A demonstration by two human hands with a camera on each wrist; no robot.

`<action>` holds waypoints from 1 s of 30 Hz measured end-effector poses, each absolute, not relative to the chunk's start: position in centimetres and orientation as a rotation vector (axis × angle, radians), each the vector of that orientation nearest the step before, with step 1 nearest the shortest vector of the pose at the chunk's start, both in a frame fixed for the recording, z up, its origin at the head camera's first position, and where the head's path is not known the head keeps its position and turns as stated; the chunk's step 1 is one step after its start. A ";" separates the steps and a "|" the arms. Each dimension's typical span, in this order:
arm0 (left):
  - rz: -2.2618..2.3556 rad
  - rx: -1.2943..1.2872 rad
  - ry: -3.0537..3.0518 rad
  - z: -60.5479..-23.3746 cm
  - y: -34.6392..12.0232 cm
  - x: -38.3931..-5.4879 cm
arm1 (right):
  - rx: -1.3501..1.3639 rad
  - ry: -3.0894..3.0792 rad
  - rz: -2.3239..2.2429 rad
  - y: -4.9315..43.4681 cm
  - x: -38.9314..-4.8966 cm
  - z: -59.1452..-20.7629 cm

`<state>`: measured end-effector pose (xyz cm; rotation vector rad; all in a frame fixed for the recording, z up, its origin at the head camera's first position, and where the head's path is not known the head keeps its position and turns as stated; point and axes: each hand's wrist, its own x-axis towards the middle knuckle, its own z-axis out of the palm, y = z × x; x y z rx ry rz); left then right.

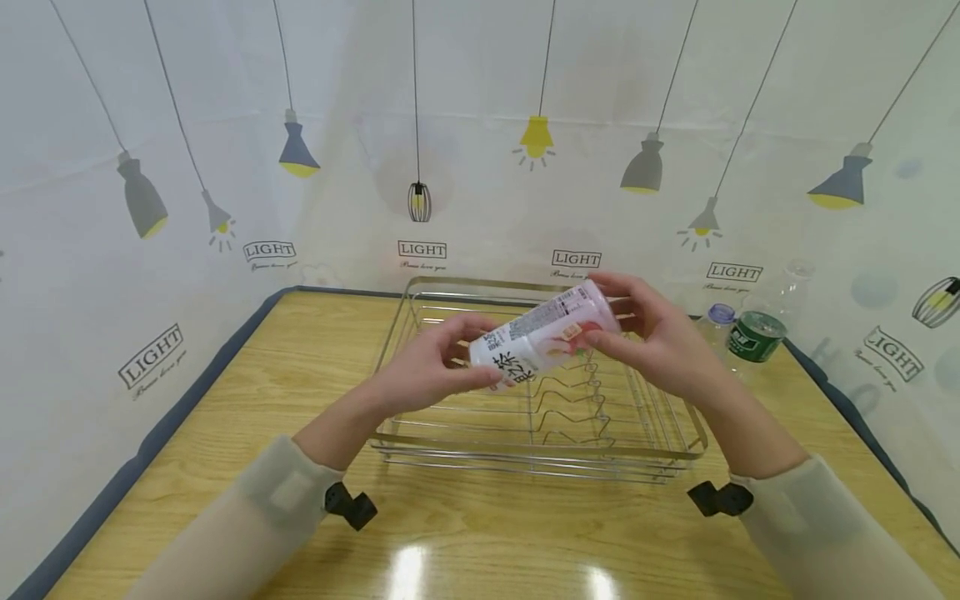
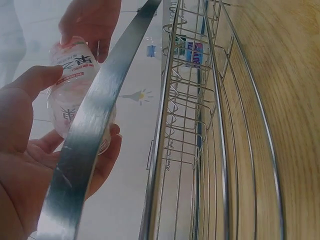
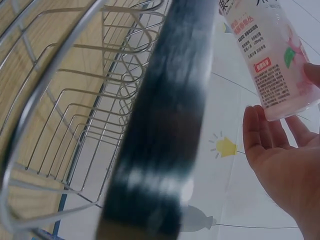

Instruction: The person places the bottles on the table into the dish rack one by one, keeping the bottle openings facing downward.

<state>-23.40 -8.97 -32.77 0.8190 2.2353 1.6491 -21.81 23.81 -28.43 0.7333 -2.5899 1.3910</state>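
Here we hold a pale pink plastic bottle with a printed label (image 1: 543, 336) tilted above the silver wire dish rack (image 1: 420, 446); our left hand (image 1: 423, 371) curls round its near end, our right hand (image 1: 660, 337) round the far end. The rack sits on a glossy yellow wooden table (image 1: 247, 417) edged by lamp-printed white sheeting (image 1: 150, 208), with a green-labelled clear bottle (image 1: 753, 335) at the far right.

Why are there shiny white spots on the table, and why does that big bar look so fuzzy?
Head view: the spots are lamp glare on the glossy table. Right wrist view: the rack's rim sits close to the lens, so it blurs dark, while the bottle stays sharp. Left wrist view: the rack wires bend from lens distortion.
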 end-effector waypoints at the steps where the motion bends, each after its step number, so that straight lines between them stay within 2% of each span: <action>1: 1.651 0.820 2.223 -32.8 -8.9 -23.4 | 0.727 -2.585 1.400 23.7 -21.8 -28.3; 16: 1.547 0.816 2.249 -32.3 -8.0 -23.2 | 0.724 -2.473 1.603 20.8 -22.7 -26.8; 30: 1.660 0.708 2.173 -32.7 -8.1 -23.5 | 0.736 -2.490 1.770 19.3 -23.8 -27.6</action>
